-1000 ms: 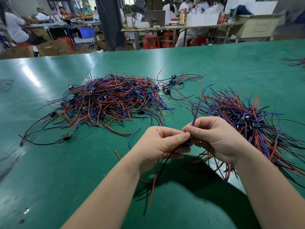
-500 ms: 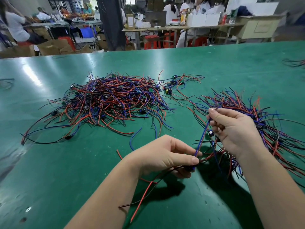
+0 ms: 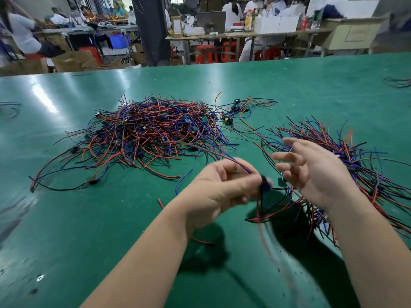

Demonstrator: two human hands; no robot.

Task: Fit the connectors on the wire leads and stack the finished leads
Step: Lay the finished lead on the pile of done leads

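Left hand [image 3: 219, 187] pinches a wire lead's black connector [image 3: 265, 182] above the green tabletop [image 3: 289, 85]; right hand [image 3: 315, 174], fingers spread, hovers over the right-hand lead pile [image 3: 367, 165].

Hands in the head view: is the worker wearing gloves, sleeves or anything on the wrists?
No. The left hand and right hand are bare: no gloves or rings visible. Both forearms are uncovered down to the frame edge, with no sleeve, watch or wrist strap. The left hand is motion-blurred, so fine detail there is uncertain.
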